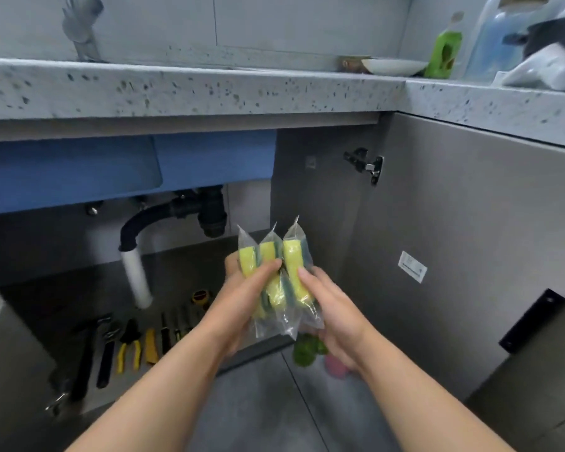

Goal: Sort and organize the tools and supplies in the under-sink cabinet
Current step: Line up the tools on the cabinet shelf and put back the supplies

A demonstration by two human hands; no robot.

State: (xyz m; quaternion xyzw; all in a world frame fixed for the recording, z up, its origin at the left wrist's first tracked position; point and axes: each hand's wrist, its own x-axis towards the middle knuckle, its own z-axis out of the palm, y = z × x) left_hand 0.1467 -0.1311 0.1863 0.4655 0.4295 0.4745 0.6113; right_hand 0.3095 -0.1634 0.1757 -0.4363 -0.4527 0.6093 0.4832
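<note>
The open grey under-sink cabinet held a row of tools on its floor at seven o'clock: black-handled tools, yellow-handled pliers, a yellow utility knife and dark screwdrivers, with a yellow tape measure behind them. Three yellow-and-green sponges, each sealed in its own clear plastic wrapper, stood upright at centre, before the cabinet opening. The left hand gripped them from nine o'clock, thumb across the front. The right hand held them from four o'clock, thumb pressed on the rightmost pack. A blurred green thing and a pink thing showed beneath it.
</note>
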